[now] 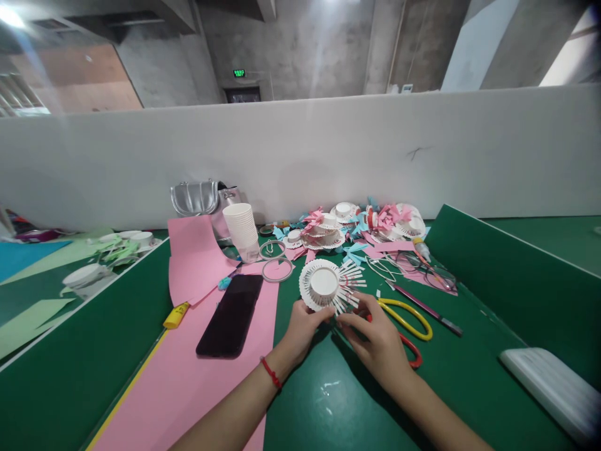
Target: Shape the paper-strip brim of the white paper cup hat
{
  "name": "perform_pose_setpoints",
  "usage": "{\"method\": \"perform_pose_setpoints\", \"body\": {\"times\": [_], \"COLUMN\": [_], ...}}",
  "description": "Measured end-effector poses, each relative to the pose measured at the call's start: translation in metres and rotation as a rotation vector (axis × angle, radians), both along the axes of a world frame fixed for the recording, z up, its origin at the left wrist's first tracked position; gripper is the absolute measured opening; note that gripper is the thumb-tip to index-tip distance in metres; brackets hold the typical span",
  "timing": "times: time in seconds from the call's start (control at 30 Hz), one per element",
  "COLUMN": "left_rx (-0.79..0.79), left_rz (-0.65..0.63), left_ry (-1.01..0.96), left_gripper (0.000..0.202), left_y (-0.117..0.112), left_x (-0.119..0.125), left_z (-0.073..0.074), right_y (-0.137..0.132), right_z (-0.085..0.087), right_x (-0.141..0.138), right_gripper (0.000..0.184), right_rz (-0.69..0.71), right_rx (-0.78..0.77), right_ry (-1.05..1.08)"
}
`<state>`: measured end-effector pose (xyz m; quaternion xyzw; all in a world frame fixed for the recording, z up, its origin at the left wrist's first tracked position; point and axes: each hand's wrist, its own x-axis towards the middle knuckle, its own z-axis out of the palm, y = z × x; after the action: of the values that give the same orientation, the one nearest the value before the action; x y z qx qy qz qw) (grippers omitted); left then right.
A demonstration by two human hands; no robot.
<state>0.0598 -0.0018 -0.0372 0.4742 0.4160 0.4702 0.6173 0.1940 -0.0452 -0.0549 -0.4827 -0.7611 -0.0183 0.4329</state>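
Observation:
A white paper cup (323, 282) is held up over the green table, its wall cut into many narrow strips spread out round its base. On the left side the strips are curled into a scalloped ring; on the right they stick out straight, some with red print. My left hand (305, 326), with a red cord bracelet on its wrist, grips the lower edge between thumb and fingers. Fingers of my right hand (373, 329) pinch at the lower right strips. Just beyond that hand lie scissors (408, 319) with yellow and red handles, their blades hidden.
Pink paper (244, 369) with a black phone (231, 316) lies at left. Stacked paper cups (241, 228), tape rings (277, 269) and a silver bag (197, 197) stand behind. Finished-looking cup flowers (323, 235), glasses (441, 275) and a pencil (427, 308) are beyond. Green dividers (511, 282) flank the table.

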Motion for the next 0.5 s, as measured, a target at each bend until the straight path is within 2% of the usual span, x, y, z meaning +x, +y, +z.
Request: {"method": "perform_pose_setpoints", "body": {"times": [0.23, 0.5], "left_rx": [0.011, 0.068], "left_rz": [0.007, 0.019], "left_ry": [0.014, 0.086], "left_gripper": [0.012, 0.012], "left_y": [0.0009, -0.0010], "left_x": [-0.0006, 0.0014], "left_z": [-0.0041, -0.0031], "right_y": [0.0012, -0.0002], "right_z": [-0.0037, -0.0030], "right_x": [-0.0006, -0.0029], "right_gripper": [0.014, 0.011], "right_rz": [-0.054, -0.110], "right_rx": [0.049, 0.048], "right_ry": [0.101, 0.111]}}
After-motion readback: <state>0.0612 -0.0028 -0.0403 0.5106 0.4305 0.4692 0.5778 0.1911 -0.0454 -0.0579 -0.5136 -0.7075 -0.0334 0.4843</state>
